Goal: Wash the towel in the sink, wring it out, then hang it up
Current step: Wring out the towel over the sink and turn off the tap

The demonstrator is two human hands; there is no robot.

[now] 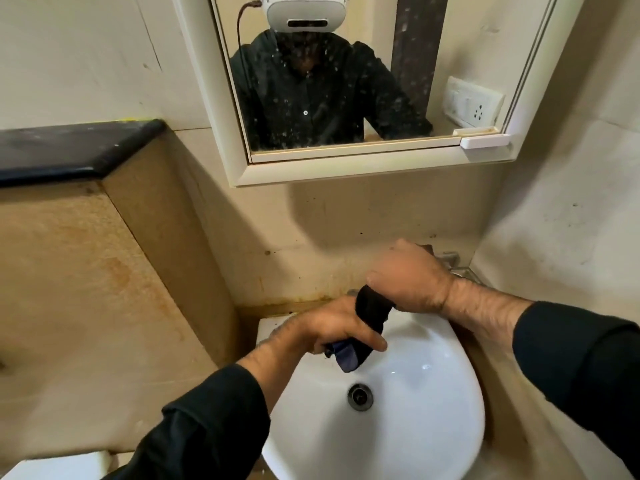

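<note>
A dark, twisted towel (372, 311) is stretched between both hands above the white sink (433, 393). My left hand (337, 329) grips its lower end, where a bluish tip pokes out under the fist. My right hand (410, 280) grips the upper end, held higher and farther back near the wall. The towel runs diagonally from upper right to lower left as a tight roll. Below it lies the drain (360, 396) in the basin.
A mirror cabinet (346, 157) hangs on the wall above the sink. A black-topped ledge (79, 147) juts out at the left. A metal fitting (457, 268) sits by the wall behind my right hand. A white object (59, 465) shows at the bottom left.
</note>
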